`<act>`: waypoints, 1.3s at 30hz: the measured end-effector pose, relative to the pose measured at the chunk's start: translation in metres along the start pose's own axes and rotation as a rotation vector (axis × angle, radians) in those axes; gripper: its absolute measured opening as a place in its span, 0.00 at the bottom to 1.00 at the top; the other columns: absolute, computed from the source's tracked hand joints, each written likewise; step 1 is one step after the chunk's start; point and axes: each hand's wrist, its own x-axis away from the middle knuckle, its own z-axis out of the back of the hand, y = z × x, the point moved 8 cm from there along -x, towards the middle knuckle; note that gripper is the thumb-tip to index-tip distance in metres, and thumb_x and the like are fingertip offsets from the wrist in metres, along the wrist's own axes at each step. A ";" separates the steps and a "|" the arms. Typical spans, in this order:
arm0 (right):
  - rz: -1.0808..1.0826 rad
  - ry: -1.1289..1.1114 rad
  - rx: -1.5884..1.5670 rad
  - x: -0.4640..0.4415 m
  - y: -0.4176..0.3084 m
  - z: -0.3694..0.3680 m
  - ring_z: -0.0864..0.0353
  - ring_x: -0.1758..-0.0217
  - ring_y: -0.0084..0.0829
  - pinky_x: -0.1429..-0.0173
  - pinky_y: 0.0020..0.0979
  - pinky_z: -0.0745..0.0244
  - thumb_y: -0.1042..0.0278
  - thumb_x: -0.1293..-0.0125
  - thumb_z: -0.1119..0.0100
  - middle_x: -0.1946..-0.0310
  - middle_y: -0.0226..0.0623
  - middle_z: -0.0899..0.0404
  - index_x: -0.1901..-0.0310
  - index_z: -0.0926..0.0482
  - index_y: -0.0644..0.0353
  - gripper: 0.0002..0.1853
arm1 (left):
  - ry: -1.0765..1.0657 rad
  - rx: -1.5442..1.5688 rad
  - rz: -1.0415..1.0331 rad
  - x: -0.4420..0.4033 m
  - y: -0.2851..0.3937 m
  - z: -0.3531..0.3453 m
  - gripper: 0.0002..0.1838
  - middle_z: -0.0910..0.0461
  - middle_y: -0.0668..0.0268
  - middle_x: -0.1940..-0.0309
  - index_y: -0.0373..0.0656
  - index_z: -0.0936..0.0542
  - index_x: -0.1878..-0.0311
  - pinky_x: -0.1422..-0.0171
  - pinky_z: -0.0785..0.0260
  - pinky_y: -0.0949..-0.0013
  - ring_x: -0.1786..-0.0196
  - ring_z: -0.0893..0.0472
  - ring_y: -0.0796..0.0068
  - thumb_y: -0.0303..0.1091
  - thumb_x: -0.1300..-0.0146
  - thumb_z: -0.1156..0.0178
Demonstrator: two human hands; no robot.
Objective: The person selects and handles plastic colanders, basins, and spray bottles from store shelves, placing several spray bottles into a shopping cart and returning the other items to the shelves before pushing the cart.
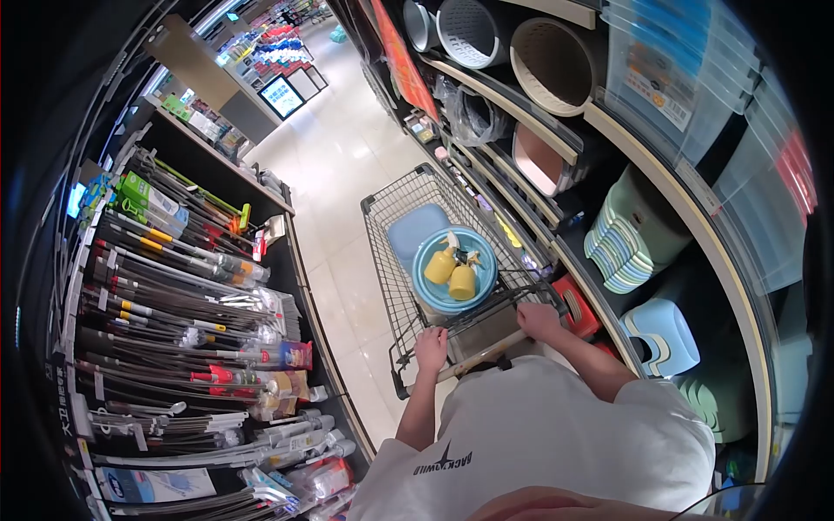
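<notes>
A wire shopping cart [388,252] stands in front of me in the aisle. My left hand [432,349] is closed around the left part of its handle [479,354]. Farther right on the same bar, my right hand [539,321] is closed too. Inside the cart sits a round blue basin [420,276] holding two yellow spray bottles, one spray bottle [440,266] beside the other spray bottle [462,283]. A flat blue piece with rounded corners [415,227] lies in the cart beyond the basin; its kind I cannot tell.
Mops and brushes [200,304] on long handles fill the left shelf. On the right shelves are waste baskets [469,35], stacked green bins [634,227], a blue bin [665,334] and clear storage boxes [669,69]. The tiled floor [326,165] runs ahead toward a lit sign [281,97].
</notes>
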 end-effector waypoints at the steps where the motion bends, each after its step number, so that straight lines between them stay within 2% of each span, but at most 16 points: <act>1: -0.012 0.021 0.014 -0.005 0.000 0.000 0.14 0.59 0.51 0.57 0.53 0.22 0.59 0.33 0.45 0.66 0.42 0.14 0.64 0.18 0.54 0.10 | 0.007 0.002 -0.002 -0.004 -0.004 0.000 0.15 0.16 0.63 0.53 0.50 0.13 0.52 0.44 0.26 0.47 0.47 0.19 0.53 0.49 0.23 0.43; 6: -0.001 0.043 0.019 -0.024 -0.008 0.003 0.13 0.59 0.52 0.55 0.54 0.21 0.59 0.32 0.45 0.66 0.45 0.14 0.64 0.18 0.56 0.11 | -0.056 0.006 -0.036 -0.020 -0.014 -0.002 0.18 0.16 0.59 0.50 0.47 0.15 0.47 0.41 0.27 0.46 0.45 0.20 0.49 0.51 0.24 0.42; 7: 0.014 0.055 0.019 -0.026 -0.010 0.002 0.13 0.59 0.52 0.55 0.55 0.21 0.59 0.31 0.46 0.66 0.46 0.14 0.65 0.18 0.56 0.12 | -0.123 -0.006 -0.029 -0.021 -0.017 -0.005 0.22 0.18 0.58 0.46 0.45 0.17 0.42 0.37 0.28 0.46 0.42 0.21 0.48 0.52 0.25 0.42; 10: 0.021 0.060 0.049 -0.031 -0.014 0.003 0.13 0.60 0.52 0.54 0.55 0.20 0.59 0.31 0.46 0.66 0.47 0.14 0.65 0.19 0.58 0.12 | -0.069 -0.032 -0.069 -0.017 -0.012 0.006 0.25 0.19 0.55 0.41 0.44 0.20 0.37 0.33 0.30 0.47 0.37 0.23 0.48 0.52 0.25 0.42; 11: 0.024 0.067 0.053 -0.032 -0.016 0.004 0.13 0.60 0.52 0.54 0.55 0.20 0.59 0.31 0.46 0.66 0.47 0.14 0.65 0.19 0.58 0.12 | -0.126 -0.041 -0.034 -0.016 -0.011 0.006 0.27 0.21 0.53 0.38 0.43 0.23 0.33 0.29 0.33 0.46 0.33 0.26 0.48 0.52 0.25 0.41; 16: 0.033 0.083 0.096 -0.032 -0.022 0.008 0.13 0.61 0.53 0.56 0.55 0.19 0.59 0.30 0.46 0.66 0.47 0.13 0.65 0.18 0.57 0.12 | 0.003 0.030 -0.102 -0.011 -0.011 0.016 0.28 0.22 0.52 0.37 0.42 0.25 0.31 0.27 0.34 0.46 0.31 0.27 0.47 0.49 0.25 0.40; 22: 0.035 0.099 0.101 -0.028 -0.016 -0.001 0.13 0.63 0.51 0.59 0.53 0.19 0.58 0.32 0.45 0.68 0.44 0.14 0.64 0.18 0.55 0.11 | -0.010 0.056 -0.112 -0.002 -0.015 0.012 0.28 0.23 0.52 0.35 0.42 0.25 0.30 0.23 0.37 0.46 0.28 0.29 0.47 0.50 0.26 0.40; 23: 0.014 0.056 0.103 -0.025 -0.023 0.006 0.12 0.59 0.50 0.54 0.54 0.19 0.60 0.31 0.46 0.64 0.45 0.12 0.62 0.17 0.57 0.12 | 0.009 0.056 -0.128 0.000 -0.014 0.015 0.28 0.23 0.53 0.35 0.43 0.25 0.30 0.23 0.37 0.46 0.29 0.28 0.48 0.49 0.27 0.40; 28: -0.004 0.047 0.107 -0.016 -0.023 0.004 0.12 0.57 0.50 0.52 0.54 0.19 0.60 0.31 0.45 0.63 0.45 0.12 0.61 0.17 0.57 0.11 | 0.030 0.057 -0.128 0.007 -0.012 0.016 0.28 0.22 0.54 0.37 0.43 0.24 0.31 0.25 0.36 0.46 0.30 0.27 0.49 0.49 0.28 0.38; 30: 0.044 0.146 0.076 -0.010 -0.022 0.006 0.13 0.62 0.50 0.57 0.52 0.19 0.59 0.32 0.43 0.66 0.43 0.13 0.63 0.18 0.56 0.10 | 0.018 0.041 -0.120 0.012 -0.011 0.015 0.28 0.22 0.55 0.37 0.42 0.24 0.32 0.25 0.35 0.47 0.31 0.26 0.50 0.49 0.29 0.38; 34: 0.070 0.161 0.080 0.003 -0.019 0.002 0.12 0.62 0.50 0.58 0.52 0.19 0.60 0.32 0.43 0.67 0.44 0.13 0.65 0.18 0.57 0.11 | 0.005 0.033 -0.117 0.024 -0.007 0.018 0.28 0.21 0.55 0.37 0.42 0.24 0.32 0.26 0.34 0.48 0.31 0.26 0.50 0.49 0.29 0.38; 36: 0.075 0.154 0.071 0.012 -0.022 0.005 0.12 0.62 0.50 0.59 0.53 0.19 0.60 0.32 0.43 0.67 0.44 0.13 0.65 0.18 0.57 0.11 | 0.059 0.017 -0.168 0.033 0.001 0.023 0.26 0.20 0.52 0.41 0.39 0.23 0.34 0.28 0.31 0.49 0.35 0.24 0.47 0.45 0.29 0.36; 39: 0.110 0.135 0.064 0.026 -0.016 0.003 0.12 0.62 0.50 0.59 0.53 0.19 0.60 0.31 0.44 0.67 0.44 0.13 0.66 0.19 0.57 0.11 | 0.103 -0.020 -0.142 0.050 0.010 0.026 0.25 0.21 0.50 0.39 0.39 0.23 0.34 0.26 0.32 0.49 0.33 0.26 0.46 0.43 0.29 0.37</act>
